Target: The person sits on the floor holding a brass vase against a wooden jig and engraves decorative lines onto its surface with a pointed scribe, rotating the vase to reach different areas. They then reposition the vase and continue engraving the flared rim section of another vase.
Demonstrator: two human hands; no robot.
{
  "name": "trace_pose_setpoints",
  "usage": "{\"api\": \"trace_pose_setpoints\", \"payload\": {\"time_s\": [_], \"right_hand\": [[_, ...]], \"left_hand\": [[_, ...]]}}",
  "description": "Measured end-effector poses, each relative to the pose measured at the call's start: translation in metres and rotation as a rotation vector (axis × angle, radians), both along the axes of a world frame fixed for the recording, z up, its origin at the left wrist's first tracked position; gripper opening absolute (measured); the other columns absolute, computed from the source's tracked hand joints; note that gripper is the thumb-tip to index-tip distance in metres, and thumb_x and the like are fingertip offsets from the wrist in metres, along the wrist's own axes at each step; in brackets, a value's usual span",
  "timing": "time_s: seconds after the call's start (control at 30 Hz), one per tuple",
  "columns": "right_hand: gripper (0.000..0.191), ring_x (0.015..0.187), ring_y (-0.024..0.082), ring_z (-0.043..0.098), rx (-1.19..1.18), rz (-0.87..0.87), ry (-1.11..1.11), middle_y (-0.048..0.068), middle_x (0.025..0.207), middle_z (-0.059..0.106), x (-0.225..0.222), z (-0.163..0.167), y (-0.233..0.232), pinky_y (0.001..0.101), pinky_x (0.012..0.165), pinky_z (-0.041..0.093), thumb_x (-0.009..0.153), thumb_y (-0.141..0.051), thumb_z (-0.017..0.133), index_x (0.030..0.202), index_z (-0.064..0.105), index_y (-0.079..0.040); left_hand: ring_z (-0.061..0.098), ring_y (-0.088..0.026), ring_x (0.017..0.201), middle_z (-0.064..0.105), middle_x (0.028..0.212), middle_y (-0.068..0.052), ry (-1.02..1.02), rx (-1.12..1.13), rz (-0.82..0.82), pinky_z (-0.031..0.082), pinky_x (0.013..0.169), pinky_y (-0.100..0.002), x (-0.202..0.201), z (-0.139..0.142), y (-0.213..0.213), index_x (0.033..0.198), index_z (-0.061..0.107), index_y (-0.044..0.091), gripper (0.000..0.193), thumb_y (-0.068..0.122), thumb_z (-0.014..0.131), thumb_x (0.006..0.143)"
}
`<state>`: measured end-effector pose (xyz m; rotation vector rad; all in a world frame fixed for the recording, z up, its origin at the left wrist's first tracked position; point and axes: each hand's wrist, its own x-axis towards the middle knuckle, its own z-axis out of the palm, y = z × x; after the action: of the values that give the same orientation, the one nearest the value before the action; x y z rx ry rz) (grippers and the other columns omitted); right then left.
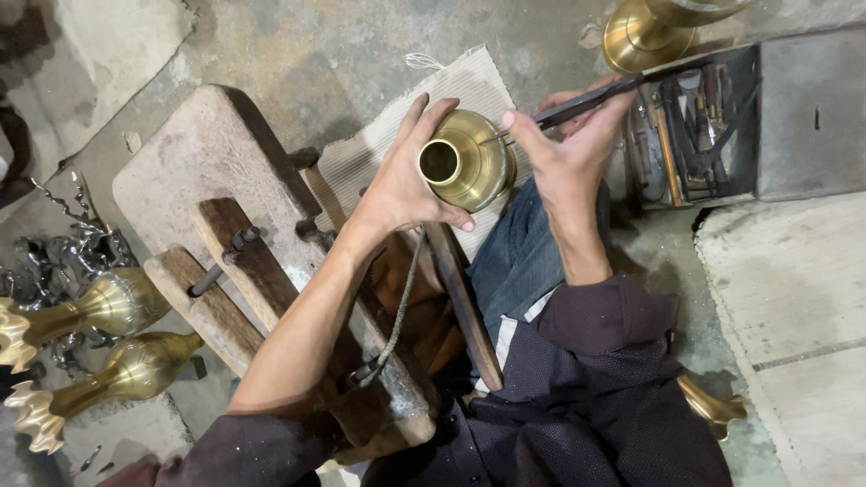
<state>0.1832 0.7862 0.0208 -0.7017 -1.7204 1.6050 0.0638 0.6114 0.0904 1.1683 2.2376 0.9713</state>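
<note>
Left of the brass pot point(469, 162) lie two fluted brass vases point(99, 338) and a worn wooden bench point(212, 167). The left hand point(401, 185) wraps the pot, mouth toward the camera; judged best held steady against the bench. The right hand point(564, 149) pinches a long dark scraping tool point(586, 101), tip on the pot's shoulder; light, even pressure seems wise. Right of the pot: a metal toolbox point(785, 117).

Stained concrete floor point(343, 54), worn wooden bench point(194, 171), metal toolbox point(794, 117) w/ tools, dim light
</note>
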Motion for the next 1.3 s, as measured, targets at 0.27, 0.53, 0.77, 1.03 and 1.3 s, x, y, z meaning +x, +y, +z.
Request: {"api": "trace_pose_setpoints", "payload": {"time_s": [0.27, 0.53, 0.77, 1.03, 1.3], "right_hand": [[0.113, 0.097, 0.014, 0.063, -0.159, 0.001, 0.066, 0.004, 0.106, 0.06, 0.003, 0.005, -0.008, 0.0285, 0.089, 0.056, 0.087, -0.012, 0.095, 0.159, 0.009, 0.005], [0.112, 0.083, 0.012, 0.053, -0.237, -0.013, 0.119, 0.004, 0.093, 0.055, 0.0, 0.002, -0.009, 0.0239, 0.076, 0.048, 0.087, -0.003, 0.089, 0.159, 0.005, 0.004], [0.113, 0.085, 0.01, 0.058, -0.217, -0.001, 0.177, 0.001, 0.094, 0.056, 0.0, -0.002, -0.01, 0.0235, 0.081, 0.053, 0.088, -0.002, 0.089, 0.159, 0.001, 0.006], [0.098, 0.077, 0.01, 0.055, -0.21, 0.002, 0.176, 0.004, 0.093, 0.055, 0.004, -0.004, -0.011, 0.0209, 0.071, 0.046, 0.09, -0.001, 0.089, 0.153, 0.014, 0.003], [0.093, 0.087, 0.011, 0.057, -0.167, -0.011, 0.16, 0.004, 0.098, 0.056, 0.01, -0.008, -0.014, 0.0236, 0.08, 0.05, 0.092, -0.001, 0.091, 0.149, 0.018, 0.003]], "left_hand": [[0.058, -0.035, 0.13, 0.058, 0.136, -0.016, -0.065, -0.11, 0.095, 0.048, 0.112, -0.042, 0.006, 0.007, 0.004, 0.148, 0.044, 0.011, 0.127, 0.024, 0.104, 0.037], [0.061, -0.036, 0.126, 0.061, 0.134, -0.017, -0.009, -0.035, 0.103, 0.051, 0.111, -0.042, 0.01, 0.004, 0.004, 0.145, 0.047, 0.008, 0.123, 0.027, 0.104, 0.038], [0.06, -0.037, 0.128, 0.06, 0.137, -0.018, 0.002, 0.01, 0.115, 0.049, 0.112, -0.045, 0.012, -0.001, 0.003, 0.147, 0.046, 0.007, 0.123, 0.028, 0.104, 0.04], [0.061, -0.037, 0.126, 0.061, 0.131, -0.02, -0.008, -0.019, 0.237, 0.052, 0.108, -0.044, 0.023, 0.0, 0.004, 0.147, 0.046, 0.006, 0.124, 0.031, 0.104, 0.041], [0.061, -0.037, 0.127, 0.059, 0.135, -0.021, -0.002, -0.039, 0.378, 0.051, 0.108, -0.044, 0.039, 0.0, 0.006, 0.148, 0.042, 0.004, 0.124, 0.034, 0.104, 0.044]]}}
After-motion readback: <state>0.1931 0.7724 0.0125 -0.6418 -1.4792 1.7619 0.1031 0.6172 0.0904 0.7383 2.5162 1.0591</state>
